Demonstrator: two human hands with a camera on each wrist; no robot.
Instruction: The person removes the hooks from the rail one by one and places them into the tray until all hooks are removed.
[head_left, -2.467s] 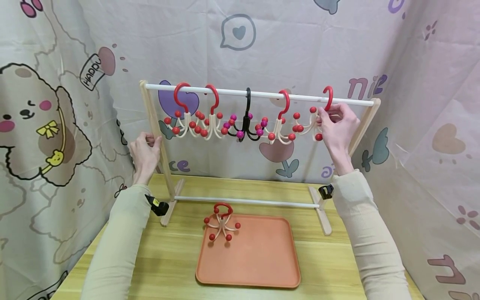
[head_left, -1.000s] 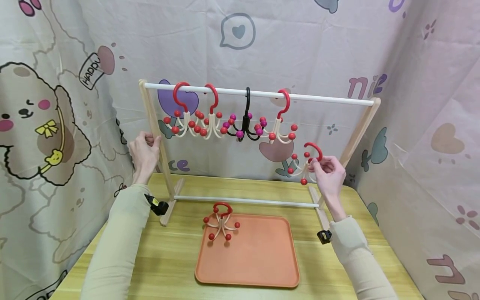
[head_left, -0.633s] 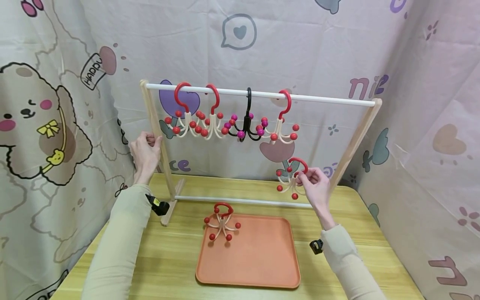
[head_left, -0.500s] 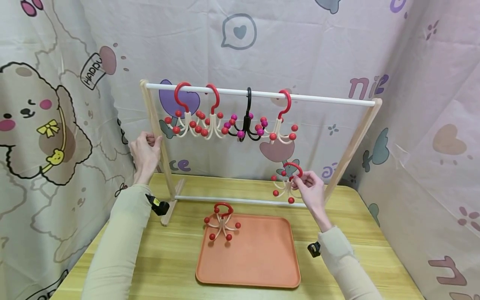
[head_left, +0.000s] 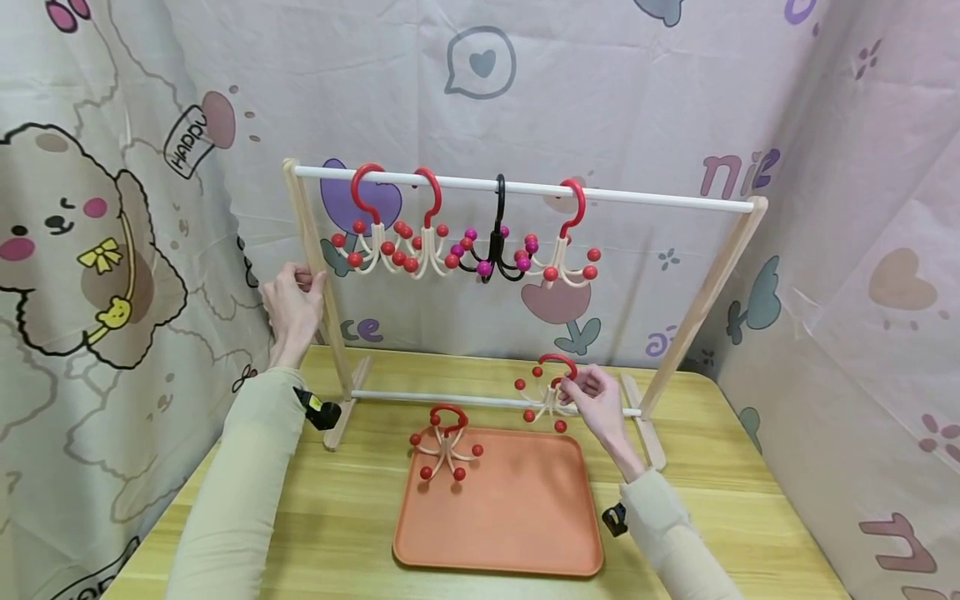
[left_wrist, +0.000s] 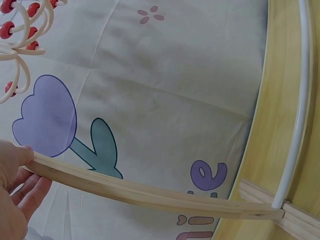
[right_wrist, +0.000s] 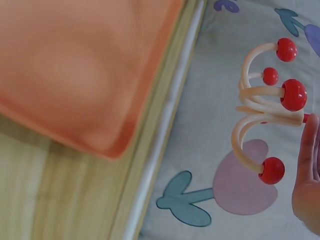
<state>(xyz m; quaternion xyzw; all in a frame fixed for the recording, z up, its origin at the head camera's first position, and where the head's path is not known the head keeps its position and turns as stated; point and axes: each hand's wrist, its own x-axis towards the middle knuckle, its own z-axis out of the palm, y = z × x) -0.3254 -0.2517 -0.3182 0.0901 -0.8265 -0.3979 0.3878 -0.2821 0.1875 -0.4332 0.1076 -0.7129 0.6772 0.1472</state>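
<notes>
My right hand (head_left: 600,404) pinches a cream multi-prong hanger (head_left: 551,398) with a red hook and red ball tips, just above the tray's back right corner. In the right wrist view the prongs of this hanger (right_wrist: 270,107) point away from the fingers. My left hand (head_left: 294,308) grips the left wooden post (head_left: 330,317) of a rack; the left wrist view shows thumb and fingers on either side of the post (left_wrist: 125,190). A similar red-hooked hanger (head_left: 446,448) lies at the back left of the orange tray (head_left: 517,533).
From the rack's white top rail (head_left: 652,197) hang three red-hooked hangers (head_left: 562,250) and a black hanger (head_left: 495,242) with magenta balls. A lower white rail (head_left: 435,398) runs behind the tray. Printed curtains (head_left: 480,125) surround the wooden table (head_left: 720,483).
The right hand has taken the rightmost hanger off the top rail and carried it down and left towards the tray. The left hand has stayed on the post.
</notes>
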